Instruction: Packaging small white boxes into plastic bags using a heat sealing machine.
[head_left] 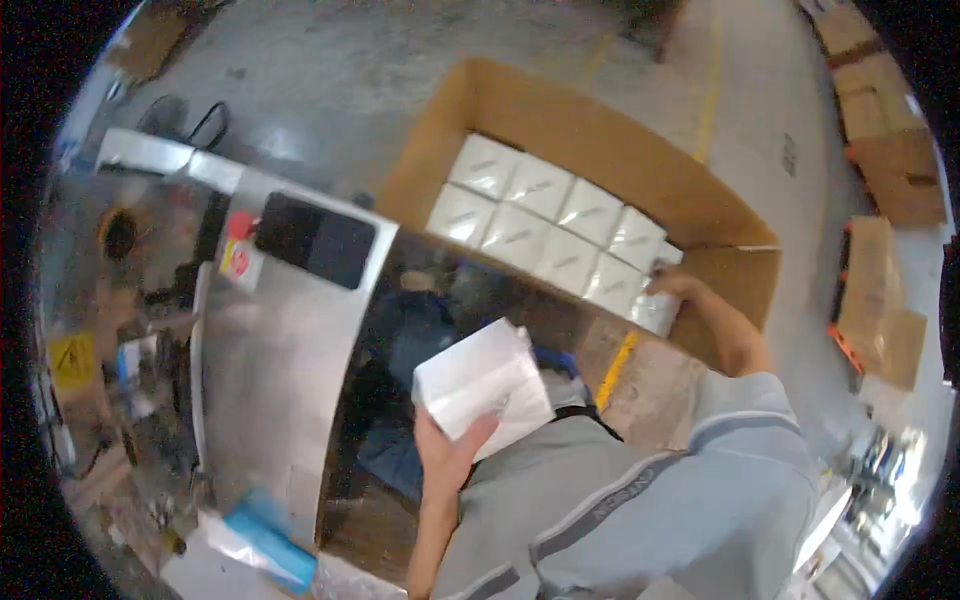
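Observation:
My left hand [452, 452] grips a white, box-shaped pack [482, 380] from below, close in front of my body, with the thumb across its near side. To the right and farther out, my right hand [676, 284] reaches into a large open cardboard carton [610, 130]. Its fingers are bent over a white pack [654, 312] at the right end of the near row; blur hides the exact grip. Several matching white packs [538, 185] stand in two rows inside the carton, each with a faint grey print on top.
On the left is a metal machine table [280, 375] with a dark panel [316, 240] and a red button [240, 224]. A blue roll [270, 540] lies at the lower left. More cardboard boxes [895, 175] line the far right, past a yellow floor line [710, 90].

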